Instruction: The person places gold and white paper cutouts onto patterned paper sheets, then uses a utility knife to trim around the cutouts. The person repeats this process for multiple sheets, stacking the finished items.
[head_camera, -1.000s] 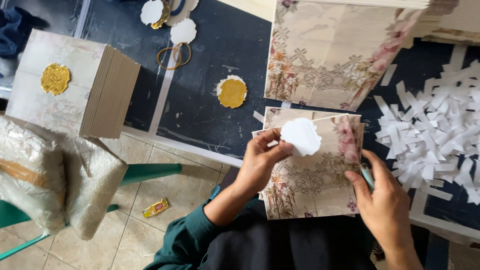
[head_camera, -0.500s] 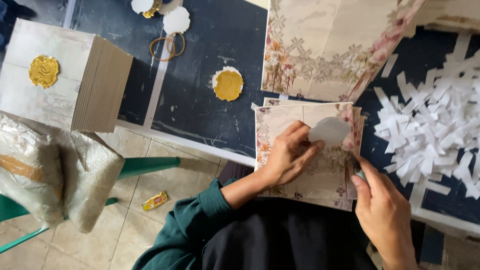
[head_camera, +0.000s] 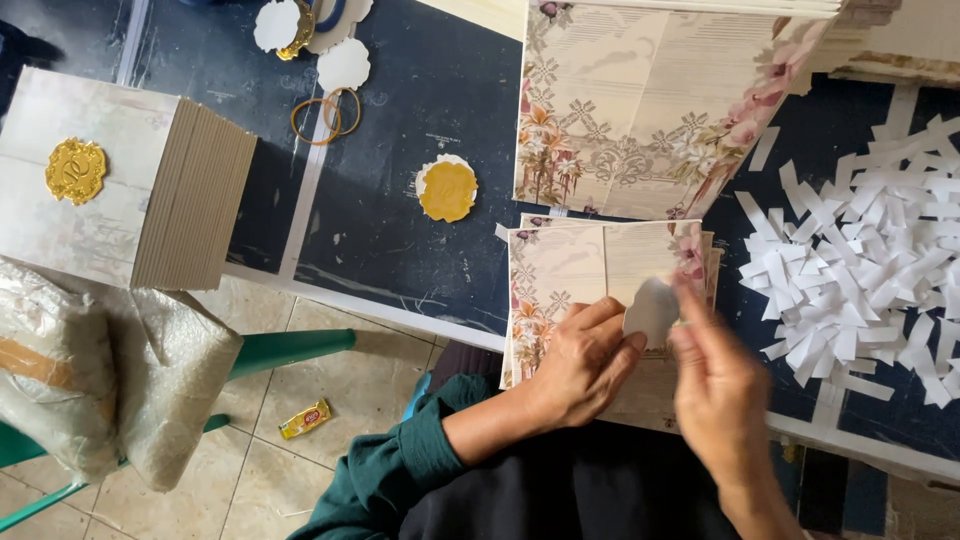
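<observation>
Left hand (head_camera: 585, 365) lies palm down on a small stack of floral cards (head_camera: 560, 290), fingers pressed together and stretched toward a white scalloped sticker (head_camera: 650, 310), fingertips touching its left edge. Right hand (head_camera: 722, 385) comes in from the lower right, motion-blurred; its fingers meet the same sticker on the right side, looks like a pinch but blur makes the exact grip hard to tell. The sticker sits on the top card, roughly at the middle of its right half, between the two hands. That card stack rests at the near edge of a dark table (head_camera: 400, 220), partly hanging over the person's lap. Dark green sleeve (head_camera: 400, 470) on the left arm.

Head view, rest of scene: a bigger pile of the same floral cards (head_camera: 650, 100) just behind the small stack, nearly touching it. A heap of white paper strips (head_camera: 860, 260) to the right, on the table, near the cards. A gold seal on white scalloped backing (head_camera: 447, 190) lies alone left of the stack. Two rubber bands (head_camera: 325, 115) further back, with more white scalloped stickers (head_camera: 345, 62) near the far edge. At left, a thick block of finished cards (head_camera: 150, 190) with a gold seal (head_camera: 75, 170) on top. Below it, bubble-wrapped bundles (head_camera: 90, 380) on a green stool (head_camera: 290, 350). A small yellow wrapper (head_camera: 305, 418) on the tiled floor (head_camera: 330, 410).
</observation>
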